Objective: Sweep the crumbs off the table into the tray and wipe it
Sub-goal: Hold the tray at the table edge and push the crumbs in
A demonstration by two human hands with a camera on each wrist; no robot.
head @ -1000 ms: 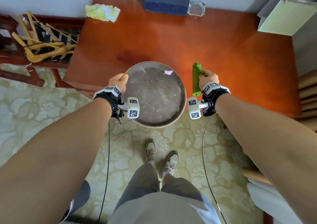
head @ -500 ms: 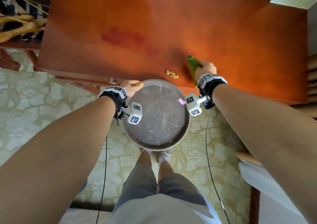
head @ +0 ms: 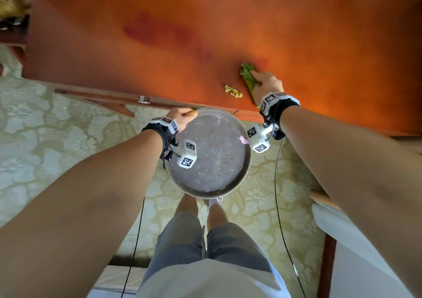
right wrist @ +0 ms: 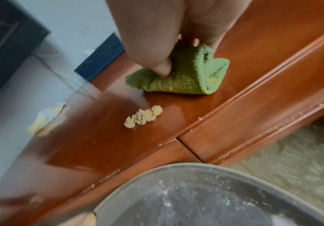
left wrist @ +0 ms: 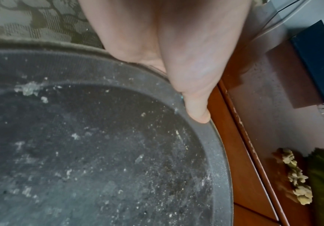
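One clump of crumbs [head: 233, 91] now lies exposed near the table [head: 319, 35] edge, since the tray [head: 247, 160] has dropped below it, ready to catch. The left hand [head: 180, 118] pinches the tray rim; the right hand [head: 266, 84] clutches a folded green cloth [right wrist: 186, 79] just beside the crumbs.

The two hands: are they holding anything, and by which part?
The left hand holds the round tray by its far rim, thumb on top. The right hand grips the folded green cloth along its top fold.
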